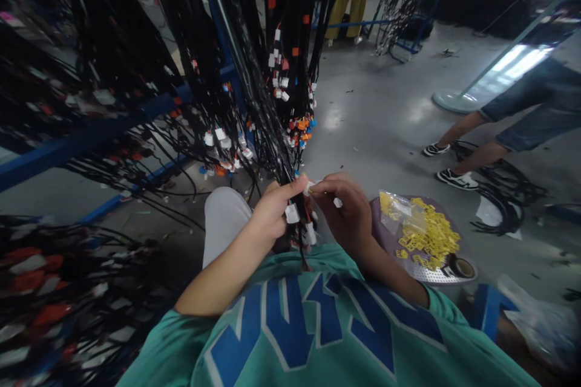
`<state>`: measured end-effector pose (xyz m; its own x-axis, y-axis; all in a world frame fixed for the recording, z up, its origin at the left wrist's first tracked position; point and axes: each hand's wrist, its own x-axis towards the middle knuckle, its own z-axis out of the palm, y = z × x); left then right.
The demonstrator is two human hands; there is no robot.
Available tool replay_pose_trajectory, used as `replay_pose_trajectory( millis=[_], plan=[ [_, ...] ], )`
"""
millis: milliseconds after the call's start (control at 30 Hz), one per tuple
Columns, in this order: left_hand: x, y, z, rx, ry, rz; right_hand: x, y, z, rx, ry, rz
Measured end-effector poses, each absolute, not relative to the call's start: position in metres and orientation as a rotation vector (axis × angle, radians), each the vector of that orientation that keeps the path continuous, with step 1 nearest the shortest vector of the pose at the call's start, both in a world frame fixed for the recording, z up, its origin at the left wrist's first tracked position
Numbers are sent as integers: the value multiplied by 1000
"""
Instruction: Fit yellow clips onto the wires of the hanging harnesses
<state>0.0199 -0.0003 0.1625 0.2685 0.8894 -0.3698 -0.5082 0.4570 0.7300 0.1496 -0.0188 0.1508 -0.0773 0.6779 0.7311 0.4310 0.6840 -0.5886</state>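
Observation:
My left hand (275, 208) is closed around the lower end of a bundle of black cables (272, 127) in front of my lap. Its thumb and finger pinch a small white connector (309, 186). The fingers of my right hand (345, 208) are pinched together against that same connector from the right; a small yellowish edge shows at the fingertips, too small to make out. Below my left hand hang another white connector (292, 213) and a white plug (311, 234) on thin wires.
On my right, a stool (426, 276) carries yellow plastic clips (429, 233), a clear bag (403, 211) and a black tape roll (463, 266). Hanging cable harnesses (181, 30) and a blue rack bar (86, 133) crowd the left. A person's legs (499, 127) stand at right.

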Motion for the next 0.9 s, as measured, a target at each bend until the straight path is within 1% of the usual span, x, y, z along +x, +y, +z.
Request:
replay_pose_trajectory(
  millis=[267, 433, 533, 633, 800, 900],
  plan=[
    [21, -3, 164, 547, 889, 1046, 152, -19, 150, -915, -1770, 123],
    [22, -4, 165, 566, 892, 1053, 151, -21, 146, -969, -1771, -30],
    [22, -4, 165, 572, 902, 1057, 151, -21, 145, -969, -1776, -29],
    [22, -3, 165, 587, 901, 1059, 151, -20, 146, -979, -1754, 123],
    [19, -3, 163, 656, 875, 1040, 154, -16, 150, -1018, -1634, 638],
    [17, -3, 163, 730, 863, 1025, 156, -13, 150, -934, -1626, 769]
  ],
)
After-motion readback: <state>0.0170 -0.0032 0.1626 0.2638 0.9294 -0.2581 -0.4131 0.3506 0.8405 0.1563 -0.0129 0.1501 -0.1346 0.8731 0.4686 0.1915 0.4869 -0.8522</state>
